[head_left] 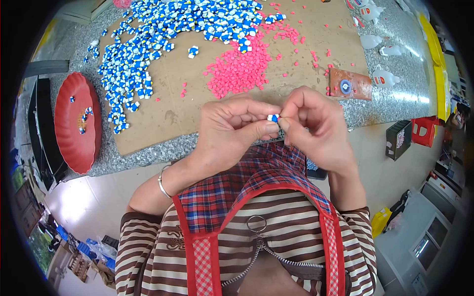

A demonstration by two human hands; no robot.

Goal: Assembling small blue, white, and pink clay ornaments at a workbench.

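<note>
We pinch a small blue-white piece (273,118) between both hands, above the table edge (148,155); our left hand (237,129) grips it with thumb and fingers, our right hand (311,123) closes on its other side; pink bits (239,69) lie beyond, near a red tray (66,123)

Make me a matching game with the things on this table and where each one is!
Things:
1. Small blue-and-white piece
2. Red tray
3. Pile of pink pieces
4. White squeeze bottles

Places:
A. Far right of the stone table
B. Pinched between the left hand and right hand
C. Middle of the cardboard sheet
D. Left end of the table

Pairs: 1-B, 2-D, 3-C, 4-A
</note>
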